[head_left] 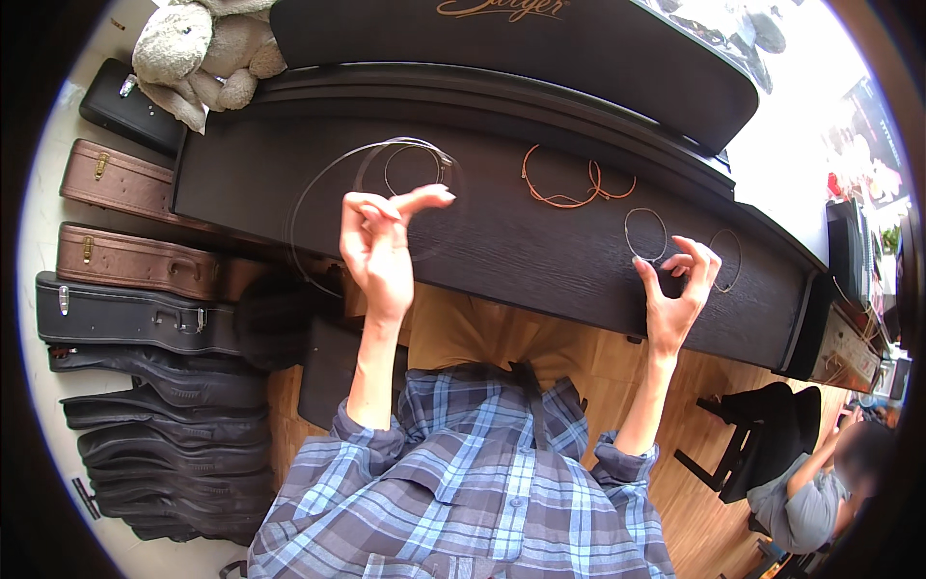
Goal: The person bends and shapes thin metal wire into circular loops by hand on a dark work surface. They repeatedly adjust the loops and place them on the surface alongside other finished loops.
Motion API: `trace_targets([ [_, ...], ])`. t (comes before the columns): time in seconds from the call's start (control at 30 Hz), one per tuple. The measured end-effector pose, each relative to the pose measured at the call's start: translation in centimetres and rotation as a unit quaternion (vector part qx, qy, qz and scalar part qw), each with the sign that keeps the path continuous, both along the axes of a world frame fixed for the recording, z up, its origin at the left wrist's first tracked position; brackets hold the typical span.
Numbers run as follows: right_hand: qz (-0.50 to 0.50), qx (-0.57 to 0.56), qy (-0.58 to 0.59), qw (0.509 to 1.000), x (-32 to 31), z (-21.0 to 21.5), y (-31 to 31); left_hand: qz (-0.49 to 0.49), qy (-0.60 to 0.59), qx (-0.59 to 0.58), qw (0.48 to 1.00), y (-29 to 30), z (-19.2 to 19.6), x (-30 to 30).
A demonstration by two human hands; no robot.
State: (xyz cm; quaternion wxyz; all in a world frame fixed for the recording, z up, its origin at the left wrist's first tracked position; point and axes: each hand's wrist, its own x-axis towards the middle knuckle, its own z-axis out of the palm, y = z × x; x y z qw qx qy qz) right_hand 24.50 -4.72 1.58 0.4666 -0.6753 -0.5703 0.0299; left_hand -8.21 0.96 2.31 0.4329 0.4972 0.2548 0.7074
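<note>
Hands raised: left (pixel 381 246) curled on a blurred wire loop (pixel 386 144), right (pixel 683 289) half open, hold unclear. Loosened fingers could let it spring apart.

Instrument cases (pixel 135 262) and a piano (pixel 540 241) suggest a music shop.

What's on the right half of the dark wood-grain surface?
Coiled copper-coloured wire and, right of the right hand, a thin loop. Another loop at that hand could be held or resting there; can't tell. Whatever lies directly beneath the hand is hidden.
</note>
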Motion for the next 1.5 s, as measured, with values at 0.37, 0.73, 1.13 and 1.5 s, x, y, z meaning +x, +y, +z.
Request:
trace_targets([
  [0.37, 0.046, 0.175, 0.041, 0.983, -0.7, 0.2, -1.4, -0.269, -0.096, -0.098, 0.953, -4.9, 1.1, 5.1],
  [0.73, 0.285, -0.084, 0.416, 0.859, -5.4, 3.7, -2.6, -0.337, -0.100, -0.144, 0.925, -5.7, 0.9, 7.5],
  [1.13, 0.256, -0.107, 0.311, 0.909, -3.4, 0.0, 0.5, -0.226, -0.016, -0.153, 0.962, -3.3, -0.8, 7.1],
  [1.5, 0.190, 0.227, -0.017, 0.955, 0.9, 0.7, 7.0, -0.197, 0.015, -0.117, 0.973, -0.1, -2.1, 5.8],
])
